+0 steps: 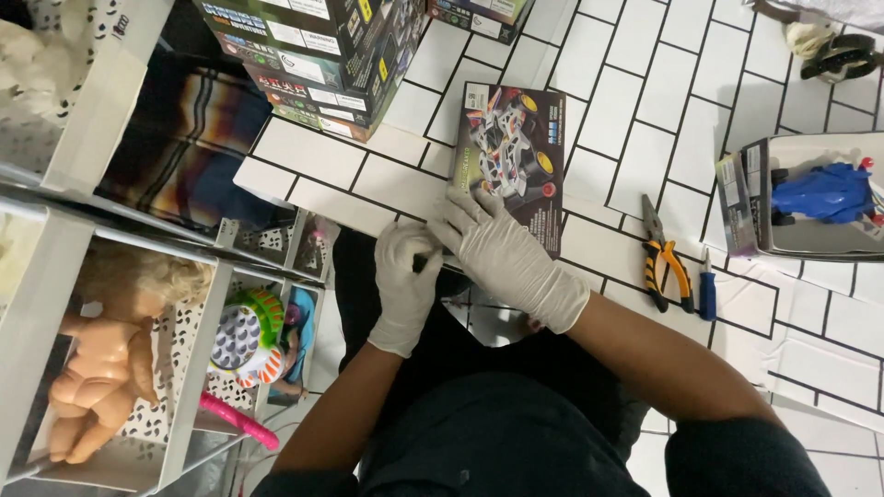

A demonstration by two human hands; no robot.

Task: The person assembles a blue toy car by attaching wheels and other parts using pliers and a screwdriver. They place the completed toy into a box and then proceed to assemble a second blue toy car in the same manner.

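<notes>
Two gloved hands meet at the near edge of our white tiled worktop (635, 83), where a flat cardboard toy box (512, 161) lies with its printed face up. To the right lie orange-handled pliers (665, 262) and a blue-handled screwdriver (707, 290), well apart from the box, and past them an opened carton (750, 198) holding a blue toy car (824, 193). Stacked boxes (318, 55) sit at the far left corner. Beside us, a white shelf unit (198, 368) holds a plastic doll (106, 359). Nothing stands between our hands and the box. Our right hand (506, 253), in thin white latex, lies flat and spread, fingertips pressing the box's near corner. Our left hand (405, 281) is curled shut around something small and dark we cannot make out, just beside the box's edge.
</notes>
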